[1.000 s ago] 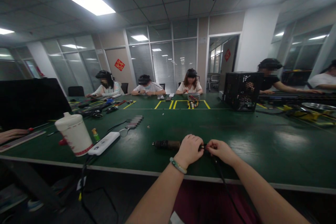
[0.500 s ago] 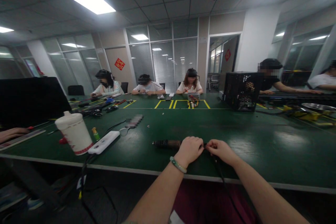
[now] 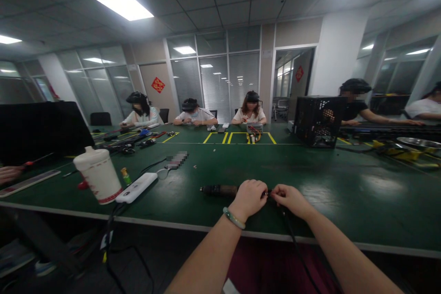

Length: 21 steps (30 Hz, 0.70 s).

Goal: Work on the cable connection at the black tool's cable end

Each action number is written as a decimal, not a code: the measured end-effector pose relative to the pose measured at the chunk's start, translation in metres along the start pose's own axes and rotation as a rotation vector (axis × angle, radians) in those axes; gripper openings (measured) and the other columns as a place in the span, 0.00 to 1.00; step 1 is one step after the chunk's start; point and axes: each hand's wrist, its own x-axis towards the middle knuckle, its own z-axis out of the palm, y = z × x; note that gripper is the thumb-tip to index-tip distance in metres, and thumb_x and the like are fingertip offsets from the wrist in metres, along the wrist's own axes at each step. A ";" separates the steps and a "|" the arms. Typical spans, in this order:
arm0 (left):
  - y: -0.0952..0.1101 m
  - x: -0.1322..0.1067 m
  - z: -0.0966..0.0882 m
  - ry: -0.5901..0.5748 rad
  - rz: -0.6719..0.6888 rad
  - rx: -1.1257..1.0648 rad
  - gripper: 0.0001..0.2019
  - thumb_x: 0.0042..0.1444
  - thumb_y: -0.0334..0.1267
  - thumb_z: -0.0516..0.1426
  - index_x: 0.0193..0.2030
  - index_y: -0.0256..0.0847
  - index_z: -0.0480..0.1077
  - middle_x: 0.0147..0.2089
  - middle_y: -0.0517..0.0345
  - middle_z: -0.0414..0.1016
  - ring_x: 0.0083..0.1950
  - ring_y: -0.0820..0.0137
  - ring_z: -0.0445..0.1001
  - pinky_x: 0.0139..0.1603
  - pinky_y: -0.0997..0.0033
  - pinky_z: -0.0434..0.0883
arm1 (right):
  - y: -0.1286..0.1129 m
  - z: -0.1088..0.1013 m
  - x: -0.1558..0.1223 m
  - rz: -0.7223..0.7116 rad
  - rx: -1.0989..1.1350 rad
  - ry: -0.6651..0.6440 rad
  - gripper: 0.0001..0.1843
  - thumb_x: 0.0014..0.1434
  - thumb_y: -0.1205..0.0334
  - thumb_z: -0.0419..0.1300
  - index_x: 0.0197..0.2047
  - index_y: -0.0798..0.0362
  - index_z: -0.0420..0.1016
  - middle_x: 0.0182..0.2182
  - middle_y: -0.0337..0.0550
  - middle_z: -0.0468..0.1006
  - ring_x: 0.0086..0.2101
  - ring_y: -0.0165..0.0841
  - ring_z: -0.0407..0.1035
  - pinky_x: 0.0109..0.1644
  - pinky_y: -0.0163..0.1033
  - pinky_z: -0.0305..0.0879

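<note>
A dark cylindrical tool with a narrow metal tip (image 3: 220,190) lies on the green table, its tip pointing left; it looks like an electric screwdriver. My left hand (image 3: 250,196), with a jade-like bangle at the wrist, is wrapped over its rear part and hides it. Close by on the right, my right hand (image 3: 287,198) pinches at the tool's back end with thumb and forefinger. What sits between those fingertips is too small to make out. A black cable (image 3: 292,234) runs from below the right hand over the table edge into my lap.
At left stand a white cup (image 3: 98,174), a power strip (image 3: 138,187) and a small green bottle (image 3: 126,176). A co-worker's hand (image 3: 9,174) holds a red-handled tool beside the monitor (image 3: 41,128). A black computer case (image 3: 320,121) stands back right; several people sit around.
At far left the co-worker's hand has drawn back left and the red-handled tool is raised. My hands stay almost in place, with slight finger movement.
</note>
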 end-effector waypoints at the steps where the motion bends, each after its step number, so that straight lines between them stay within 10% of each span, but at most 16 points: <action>1: 0.000 0.000 0.000 0.009 -0.003 -0.007 0.03 0.59 0.35 0.55 0.39 0.41 0.68 0.40 0.55 0.72 0.45 0.66 0.69 0.48 0.66 0.64 | 0.001 0.000 0.000 -0.002 0.003 0.003 0.10 0.56 0.56 0.59 0.32 0.54 0.72 0.22 0.37 0.75 0.25 0.31 0.70 0.29 0.32 0.62; 21: -0.004 0.001 0.007 0.035 0.037 -0.034 0.03 0.59 0.36 0.57 0.37 0.41 0.71 0.39 0.57 0.74 0.44 0.67 0.70 0.48 0.66 0.64 | 0.005 0.001 0.002 0.014 -0.029 -0.019 0.12 0.56 0.53 0.59 0.33 0.54 0.74 0.22 0.37 0.75 0.25 0.31 0.70 0.29 0.32 0.62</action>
